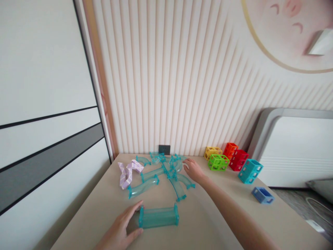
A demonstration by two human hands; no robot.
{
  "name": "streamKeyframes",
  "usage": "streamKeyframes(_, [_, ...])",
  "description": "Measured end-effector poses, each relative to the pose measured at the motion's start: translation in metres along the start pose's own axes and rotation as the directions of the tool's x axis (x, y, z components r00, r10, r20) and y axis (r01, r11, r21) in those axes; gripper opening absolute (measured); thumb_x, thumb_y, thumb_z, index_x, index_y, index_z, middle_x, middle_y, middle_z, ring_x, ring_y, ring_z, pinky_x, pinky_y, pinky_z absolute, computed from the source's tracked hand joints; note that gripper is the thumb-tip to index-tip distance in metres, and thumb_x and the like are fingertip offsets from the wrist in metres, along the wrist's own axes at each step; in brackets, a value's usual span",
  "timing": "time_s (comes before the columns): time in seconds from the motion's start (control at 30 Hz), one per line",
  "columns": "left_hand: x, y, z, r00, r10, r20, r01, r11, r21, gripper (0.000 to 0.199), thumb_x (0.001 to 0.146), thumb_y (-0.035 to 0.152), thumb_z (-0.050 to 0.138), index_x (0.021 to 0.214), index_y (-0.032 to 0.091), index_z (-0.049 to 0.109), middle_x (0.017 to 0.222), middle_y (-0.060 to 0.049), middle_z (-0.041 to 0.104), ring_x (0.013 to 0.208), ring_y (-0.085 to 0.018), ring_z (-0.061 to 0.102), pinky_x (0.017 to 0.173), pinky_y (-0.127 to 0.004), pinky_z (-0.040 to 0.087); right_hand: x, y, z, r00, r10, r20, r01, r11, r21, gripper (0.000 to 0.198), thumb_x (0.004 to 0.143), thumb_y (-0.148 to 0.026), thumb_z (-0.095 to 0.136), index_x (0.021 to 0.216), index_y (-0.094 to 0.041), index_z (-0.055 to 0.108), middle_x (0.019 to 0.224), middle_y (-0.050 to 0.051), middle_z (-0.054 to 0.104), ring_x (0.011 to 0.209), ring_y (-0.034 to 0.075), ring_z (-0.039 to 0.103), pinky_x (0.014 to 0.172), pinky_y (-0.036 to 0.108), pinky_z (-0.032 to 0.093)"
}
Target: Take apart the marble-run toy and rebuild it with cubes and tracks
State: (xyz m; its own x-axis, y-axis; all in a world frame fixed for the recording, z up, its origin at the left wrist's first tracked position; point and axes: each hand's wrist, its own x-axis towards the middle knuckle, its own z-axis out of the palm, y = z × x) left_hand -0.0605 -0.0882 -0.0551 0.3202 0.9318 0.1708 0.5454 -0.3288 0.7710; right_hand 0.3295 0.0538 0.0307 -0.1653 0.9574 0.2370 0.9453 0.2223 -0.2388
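Near the front of the table lies a straight, clear teal tube piece (159, 217) with a square flange at each end. My left hand (124, 222) is beside its left end, thumb and fingers apart around that flange; whether they touch it I cannot tell. Farther back, my right hand (193, 169) reaches to the right side of a heap of teal tube pieces (171, 166), fingers partly bent, with nothing plainly held. Loose around the heap are a curved tube piece (143, 186) and a long straight one (178, 189).
A lilac folded snake puzzle (127, 174) lies at the left. Along the right stand hollow blocks: yellow (212, 152), green (218, 162), red (238, 160), teal (250, 171) and blue (263, 195). A ribbed wall with a dark socket (164, 149) bounds the table's back.
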Motion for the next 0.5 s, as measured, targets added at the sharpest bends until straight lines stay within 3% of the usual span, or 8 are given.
streamKeyframes(0.13, [0.0,0.002,-0.002,1.0,0.003,0.031,-0.003,1.0,0.015,0.066,0.081,0.033,0.074,0.143,0.035,0.052,0.142,-0.005,0.062,0.128,-0.027,0.059,0.112,-0.041,0.045,0.023,-0.01,0.002,0.997,-0.047,0.054,0.05,0.998,-0.042,0.033,0.094,-0.013,0.047,0.119,-0.016,0.07,0.123,0.013,0.067,0.119,0.024,0.058,0.104,0.033,0.039])
streamKeyframes(0.33, [0.002,0.006,-0.004,0.998,-0.003,0.07,0.001,1.0,0.025,0.065,0.083,0.039,0.073,0.144,0.034,0.051,0.144,-0.006,0.06,0.13,-0.028,0.057,0.113,-0.042,0.043,0.053,-0.021,-0.009,0.998,-0.017,0.054,0.022,0.995,-0.096,0.036,0.096,-0.012,0.044,0.123,-0.013,0.068,0.124,0.017,0.066,0.118,0.027,0.059,0.101,0.036,0.041])
streamKeyframes(0.5, [0.002,0.012,-0.006,0.998,0.012,0.069,-0.012,1.0,0.01,0.064,0.083,0.044,0.073,0.143,0.035,0.053,0.143,-0.005,0.06,0.13,-0.029,0.058,0.113,-0.042,0.043,0.067,-0.065,-0.013,0.991,-0.115,0.071,0.122,0.988,-0.096,0.037,0.099,-0.018,0.044,0.128,-0.01,0.065,0.125,0.019,0.065,0.119,0.028,0.059,0.101,0.038,0.042])
